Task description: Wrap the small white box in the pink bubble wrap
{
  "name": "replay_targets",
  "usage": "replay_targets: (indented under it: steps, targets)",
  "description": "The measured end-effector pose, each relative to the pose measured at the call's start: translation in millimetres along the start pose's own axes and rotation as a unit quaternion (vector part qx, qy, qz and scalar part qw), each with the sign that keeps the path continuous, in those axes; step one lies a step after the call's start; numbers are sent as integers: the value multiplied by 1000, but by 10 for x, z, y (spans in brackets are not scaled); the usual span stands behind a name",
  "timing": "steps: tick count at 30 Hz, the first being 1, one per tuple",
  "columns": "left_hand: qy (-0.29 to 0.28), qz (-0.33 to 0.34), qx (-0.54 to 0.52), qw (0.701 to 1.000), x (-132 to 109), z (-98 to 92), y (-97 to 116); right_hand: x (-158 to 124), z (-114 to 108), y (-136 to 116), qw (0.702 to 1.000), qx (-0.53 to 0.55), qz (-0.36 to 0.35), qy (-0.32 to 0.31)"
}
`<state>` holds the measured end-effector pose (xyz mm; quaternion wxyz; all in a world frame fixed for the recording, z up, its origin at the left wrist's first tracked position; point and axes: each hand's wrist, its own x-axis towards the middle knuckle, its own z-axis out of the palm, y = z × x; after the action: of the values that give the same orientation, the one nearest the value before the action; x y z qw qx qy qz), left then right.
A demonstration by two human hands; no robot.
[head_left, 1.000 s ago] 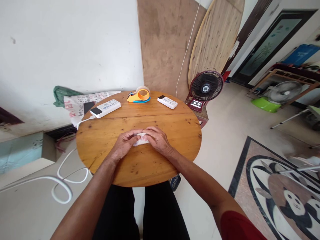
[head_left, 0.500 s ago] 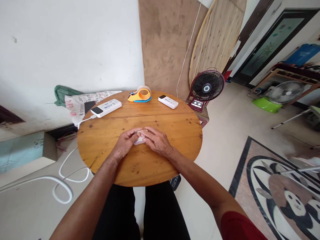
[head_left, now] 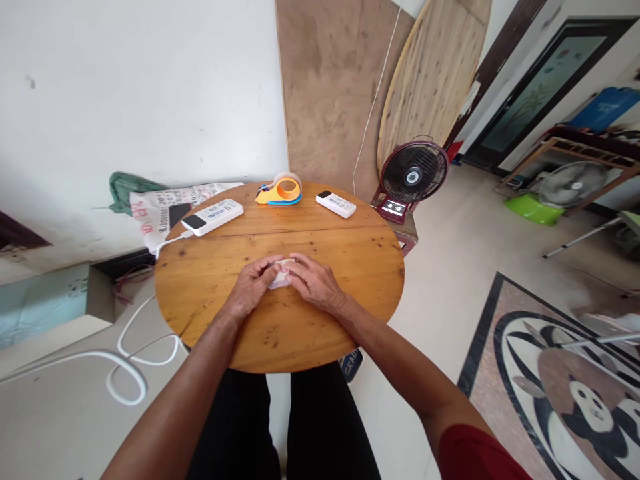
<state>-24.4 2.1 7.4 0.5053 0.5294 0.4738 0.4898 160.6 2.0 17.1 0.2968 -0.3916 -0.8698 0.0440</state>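
Note:
Both hands rest at the middle of the round wooden table (head_left: 280, 333), around a small whitish, partly see-through packet (head_left: 280, 280). It looks like thin plastic or folded tissue; I cannot tell which. My left hand (head_left: 254, 283) grips its left side, thumb on top and fingers curled behind. From the right, my right hand (head_left: 316, 281) has its thumb and fingers closed on the packet's other side. The fingers of both hands nearly meet over it and hide part of it.
Along the table's far side are a white power bank-like device (head_left: 213, 217) with a cable, an orange tape dispenser (head_left: 280, 189) and a second white device (head_left: 336, 204). A dark red fan (head_left: 414, 175) stands beyond the right edge. White hose (head_left: 127, 373) loops on the floor at left.
Hardly anything differs. The fingers shift very slightly on the packet, while both hands stay in the same place.

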Motion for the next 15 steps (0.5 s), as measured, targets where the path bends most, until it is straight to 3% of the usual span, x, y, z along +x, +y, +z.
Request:
replay_targets:
  steps: [15]
  targets:
    - [10,11,31,999,4,5,26,-23,52,5,999,31,18,-4]
